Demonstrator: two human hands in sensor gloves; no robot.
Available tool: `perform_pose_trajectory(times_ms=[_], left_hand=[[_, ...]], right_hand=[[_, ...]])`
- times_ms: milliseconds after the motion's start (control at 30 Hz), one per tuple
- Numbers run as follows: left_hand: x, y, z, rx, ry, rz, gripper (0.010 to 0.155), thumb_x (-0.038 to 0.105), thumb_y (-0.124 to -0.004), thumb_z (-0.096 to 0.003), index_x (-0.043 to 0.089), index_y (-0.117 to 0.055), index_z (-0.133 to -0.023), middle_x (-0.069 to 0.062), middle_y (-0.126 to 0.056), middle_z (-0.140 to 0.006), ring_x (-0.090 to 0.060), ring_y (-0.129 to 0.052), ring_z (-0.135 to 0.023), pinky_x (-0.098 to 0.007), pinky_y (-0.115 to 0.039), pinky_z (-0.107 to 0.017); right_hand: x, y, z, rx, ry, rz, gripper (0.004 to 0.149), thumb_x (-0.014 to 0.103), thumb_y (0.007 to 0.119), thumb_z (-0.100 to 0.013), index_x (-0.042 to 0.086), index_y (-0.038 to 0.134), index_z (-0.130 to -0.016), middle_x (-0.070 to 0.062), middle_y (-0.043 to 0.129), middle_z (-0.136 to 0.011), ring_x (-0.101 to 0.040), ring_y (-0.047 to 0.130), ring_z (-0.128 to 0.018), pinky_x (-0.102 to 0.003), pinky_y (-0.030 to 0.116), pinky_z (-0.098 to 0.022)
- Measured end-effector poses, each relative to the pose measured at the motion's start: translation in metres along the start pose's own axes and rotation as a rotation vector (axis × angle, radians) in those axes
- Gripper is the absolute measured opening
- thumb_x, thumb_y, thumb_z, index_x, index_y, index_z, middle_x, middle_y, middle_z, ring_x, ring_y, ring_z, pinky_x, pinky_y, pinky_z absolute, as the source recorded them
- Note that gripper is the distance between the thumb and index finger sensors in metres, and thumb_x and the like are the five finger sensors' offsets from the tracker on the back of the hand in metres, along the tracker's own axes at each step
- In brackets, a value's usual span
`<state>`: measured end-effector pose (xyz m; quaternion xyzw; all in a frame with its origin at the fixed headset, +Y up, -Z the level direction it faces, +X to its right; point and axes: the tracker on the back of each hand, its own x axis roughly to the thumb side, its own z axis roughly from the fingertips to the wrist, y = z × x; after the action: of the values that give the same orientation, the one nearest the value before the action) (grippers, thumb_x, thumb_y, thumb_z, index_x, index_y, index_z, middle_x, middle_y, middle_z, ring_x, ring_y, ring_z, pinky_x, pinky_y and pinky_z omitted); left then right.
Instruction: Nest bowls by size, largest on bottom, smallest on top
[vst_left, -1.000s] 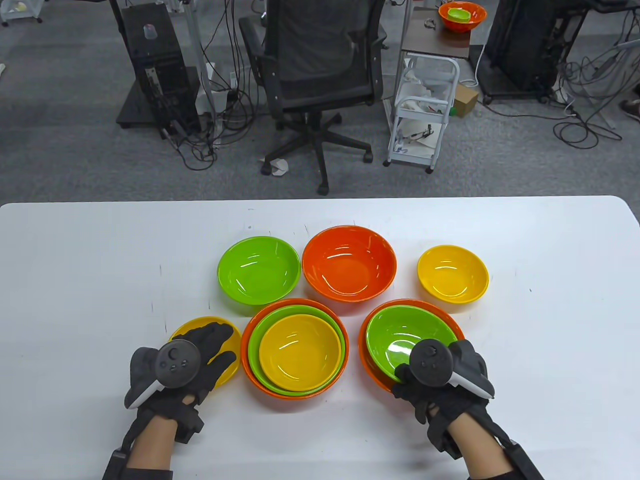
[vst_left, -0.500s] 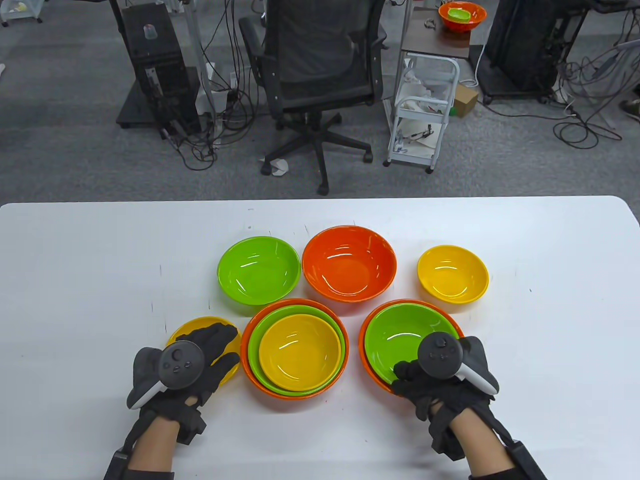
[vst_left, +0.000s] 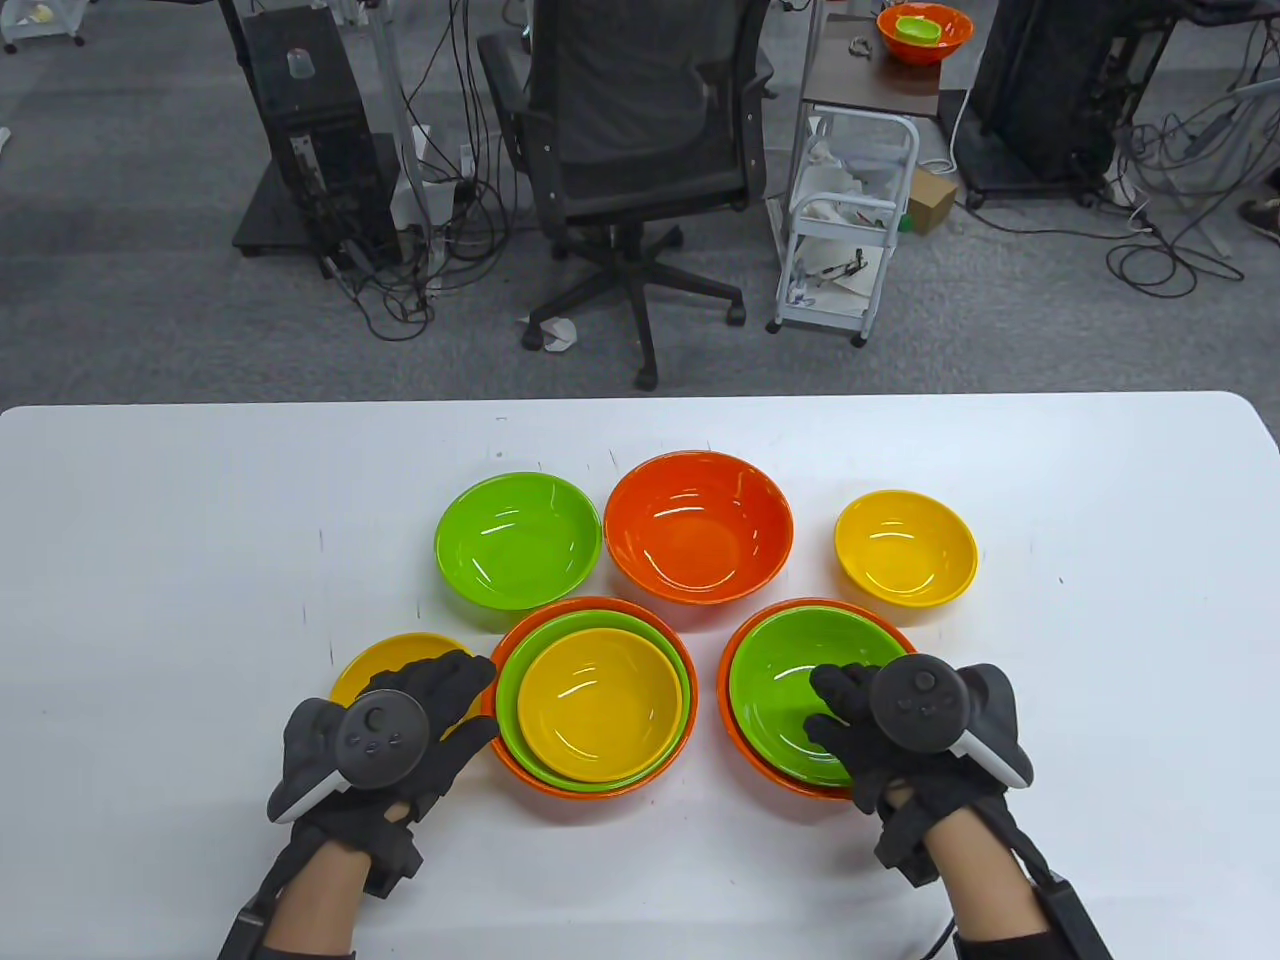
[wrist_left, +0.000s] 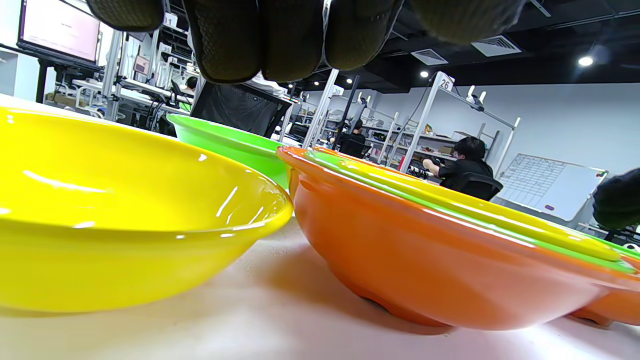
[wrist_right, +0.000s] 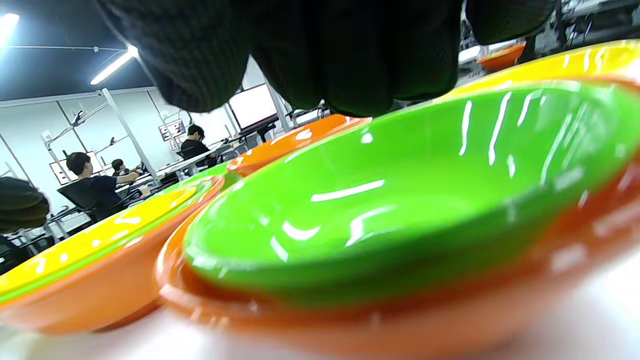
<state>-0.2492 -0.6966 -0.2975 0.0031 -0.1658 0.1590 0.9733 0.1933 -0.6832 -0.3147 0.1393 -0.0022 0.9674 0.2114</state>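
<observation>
Nearest the bottom edge of the table view, the left hand (vst_left: 385, 740) lay at lower left with its fingers (vst_left: 455, 680) spread flat above the near side of a loose yellow bowl (vst_left: 385, 665); whether they touched the bowl could not be told. In the left wrist view those fingertips (wrist_left: 280, 40) hung at the top of the frame over that yellow bowl (wrist_left: 115, 210), with the orange outer bowl (wrist_left: 425, 270) of a stack just beside it to the right.

At lower right, the right hand (vst_left: 915, 735) reached over the near rim of a green bowl (vst_left: 800, 680) nested in an orange bowl (vst_left: 745, 740), fingers loosely extended into it; a firm grip could not be confirmed. The right wrist view showed its fingers (wrist_right: 320, 55) along the top edge above the green bowl's (wrist_right: 400, 200) interior.

Between the two hands, at lower centre, stood a finished stack (vst_left: 590, 695): yellow in green in orange, its rim just beside the loose yellow bowl.

Farther up the white table (vst_left: 150, 560), three single bowls sat in a row: a green one (vst_left: 518, 540) at centre left, a larger orange one (vst_left: 698, 525) just beside it, and a small yellow one (vst_left: 906, 548) apart to the right.
</observation>
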Motion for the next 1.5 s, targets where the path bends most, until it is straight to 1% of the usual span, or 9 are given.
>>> perform_pose_trajectory(times_ms=[233,333,500,567,733,833,1100,1233,1500], left_hand=[[-0.001,0.001,0.0,0.001,-0.006,0.015,0.065,0.056,-0.066,-0.0493,0.029,-0.063,-0.108,-0.007,-0.068,-0.113,-0.038,-0.071,-0.105,-0.067,-0.056,-0.076],[-0.002,0.001,0.0,0.002,-0.009,0.022,0.065,0.056,-0.066,-0.0493,0.029,-0.063,-0.108,-0.007,-0.068,-0.113,-0.038,-0.072,-0.105,-0.066,-0.056,-0.076],[-0.004,0.002,0.0,0.014,-0.005,0.027,0.065,0.056,-0.066,-0.0492,0.029,-0.063,-0.108,-0.007,-0.069,-0.113,-0.038,-0.072,-0.105,-0.066,-0.056,-0.076],[-0.006,0.001,0.0,0.013,0.0,0.029,0.065,0.056,-0.066,-0.0493,0.029,-0.063,-0.108,-0.006,-0.069,-0.113,-0.038,-0.072,-0.105,-0.066,-0.056,-0.076],[-0.013,-0.002,-0.002,-0.003,0.023,0.034,0.065,0.056,-0.066,-0.0493,0.029,-0.063,-0.108,-0.007,-0.069,-0.113,-0.038,-0.072,-0.105,-0.066,-0.056,-0.076],[-0.016,-0.003,-0.002,-0.006,0.034,0.035,0.065,0.056,-0.066,-0.0493,0.029,-0.063,-0.108,-0.007,-0.069,-0.113,-0.038,-0.072,-0.105,-0.066,-0.056,-0.076],[-0.019,-0.003,-0.003,-0.013,0.054,0.035,0.065,0.056,-0.066,-0.0494,0.029,-0.063,-0.108,-0.007,-0.069,-0.113,-0.038,-0.072,-0.105,-0.066,-0.056,-0.076],[-0.018,-0.003,-0.003,-0.018,0.058,0.034,0.065,0.056,-0.066,-0.0495,0.029,-0.063,-0.108,-0.007,-0.069,-0.113,-0.038,-0.072,-0.105,-0.066,-0.056,-0.076],[-0.017,-0.004,-0.004,-0.023,0.058,0.029,0.065,0.056,-0.066,-0.0494,0.029,-0.063,-0.108,-0.007,-0.069,-0.113,-0.038,-0.072,-0.105,-0.066,-0.056,-0.076]], right_hand=[[-0.02,-0.025,-0.013,-0.111,0.089,0.085,0.057,0.03,0.084,-0.047,0.004,0.075,-0.098,-0.025,0.076,-0.098,-0.055,0.067,-0.091,-0.071,0.051,-0.066],[-0.031,-0.031,-0.024,-0.11,0.155,0.124,0.056,0.028,0.084,-0.047,0.005,0.074,-0.098,-0.024,0.075,-0.099,-0.055,0.067,-0.091,-0.071,0.051,-0.067],[-0.054,-0.033,-0.051,-0.008,0.263,0.181,0.059,0.027,0.085,-0.047,0.007,0.07,-0.101,-0.023,0.07,-0.102,-0.054,0.063,-0.093,-0.069,0.048,-0.069],[-0.064,-0.032,-0.063,0.065,0.291,0.204,0.06,0.025,0.085,-0.047,0.008,0.068,-0.102,-0.022,0.065,-0.105,-0.053,0.057,-0.097,-0.068,0.045,-0.07],[-0.081,-0.025,-0.083,0.169,0.367,0.274,0.066,0.027,0.086,-0.047,0.012,0.06,-0.106,-0.021,0.054,-0.111,-0.052,0.045,-0.102,-0.066,0.035,-0.073],[-0.089,-0.019,-0.092,0.231,0.373,0.317,0.068,0.025,0.087,-0.046,0.014,0.057,-0.107,-0.018,0.048,-0.113,-0.05,0.035,-0.105,-0.065,0.028,-0.073],[-0.1,-0.013,-0.101,0.315,0.38,0.332,0.071,0.022,0.088,-0.046,0.017,0.053,-0.108,-0.016,0.042,-0.115,-0.048,0.028,-0.107,-0.063,0.022,-0.073],[-0.104,-0.007,-0.105,0.37,0.383,0.346,0.07,0.022,0.087,-0.046,0.017,0.053,-0.108,-0.015,0.042,-0.115,-0.048,0.028,-0.107,-0.063,0.022,-0.074],[-0.109,0.004,-0.114,0.405,0.371,0.375,0.067,0.02,0.087,-0.047,0.016,0.057,-0.107,-0.016,0.046,-0.114,-0.047,0.03,-0.107,-0.062,0.022,-0.074]])
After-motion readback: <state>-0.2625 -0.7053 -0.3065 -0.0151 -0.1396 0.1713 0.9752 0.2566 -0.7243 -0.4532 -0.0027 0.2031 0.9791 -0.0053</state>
